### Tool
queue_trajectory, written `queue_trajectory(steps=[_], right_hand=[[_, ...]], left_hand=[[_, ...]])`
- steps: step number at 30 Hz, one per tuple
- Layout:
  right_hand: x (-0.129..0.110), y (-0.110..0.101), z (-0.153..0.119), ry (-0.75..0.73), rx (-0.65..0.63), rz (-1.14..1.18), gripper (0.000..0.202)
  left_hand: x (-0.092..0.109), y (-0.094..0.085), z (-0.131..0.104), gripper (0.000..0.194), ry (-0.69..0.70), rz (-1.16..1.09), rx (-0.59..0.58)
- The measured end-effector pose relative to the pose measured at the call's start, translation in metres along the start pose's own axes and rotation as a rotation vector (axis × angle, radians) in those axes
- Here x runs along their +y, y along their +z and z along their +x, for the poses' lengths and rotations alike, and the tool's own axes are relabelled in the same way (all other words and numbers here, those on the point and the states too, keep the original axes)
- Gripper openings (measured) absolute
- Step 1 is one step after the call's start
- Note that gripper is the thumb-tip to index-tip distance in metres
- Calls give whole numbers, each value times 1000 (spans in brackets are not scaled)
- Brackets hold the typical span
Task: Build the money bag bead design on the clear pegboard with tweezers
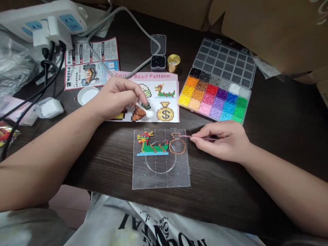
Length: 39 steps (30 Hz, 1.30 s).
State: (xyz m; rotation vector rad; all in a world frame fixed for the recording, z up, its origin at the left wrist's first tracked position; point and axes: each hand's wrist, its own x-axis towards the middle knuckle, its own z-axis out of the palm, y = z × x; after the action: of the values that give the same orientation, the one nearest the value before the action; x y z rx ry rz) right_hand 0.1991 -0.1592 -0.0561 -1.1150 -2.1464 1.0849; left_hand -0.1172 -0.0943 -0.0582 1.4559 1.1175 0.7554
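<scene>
A clear pegboard [161, 177] lies on the dark table, bearing a green dragon boat of beads [153, 147] and a brown bead outline of a money bag [177, 152]. My right hand [221, 140] is closed on pink tweezers [205, 138], whose tips are at the top of the brown outline. Above the printed pattern sheet [172, 89], my left hand [120, 97] pinches a small white spoon [149, 114]. The spoon's bowl is over the sheet, just behind the board. Whether it holds beads is too small to tell.
An open bead case [214, 92] with many colours stands back right. Behind the sheet are a small box of black beads [158, 62] and a gold cup [173, 63]. A white dish [87, 95], a leaflet [89, 65], a power strip [46, 17] and cables lie left.
</scene>
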Motion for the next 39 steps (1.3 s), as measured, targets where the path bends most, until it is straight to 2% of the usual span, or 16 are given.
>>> queue_trajectory(steps=[3,7,17,29,39], right_hand=[[0,0,1,-11,3,-32,7],[0,-1,1,-44,-12,-68,8],[0,0,3,-115,-8,-113,7],[1,0,3,-99,-18,-120,8],[2,0,3,-127,-30,-119,8]], left_hand=[[3,3,0,23,-35,-87,57],[5,4,1,23,-44,-116,74],[1,1,1,24,-4,-89,45],[1,2,0,24,-39,-79,23],[0,1,1,24,4,-63,37]])
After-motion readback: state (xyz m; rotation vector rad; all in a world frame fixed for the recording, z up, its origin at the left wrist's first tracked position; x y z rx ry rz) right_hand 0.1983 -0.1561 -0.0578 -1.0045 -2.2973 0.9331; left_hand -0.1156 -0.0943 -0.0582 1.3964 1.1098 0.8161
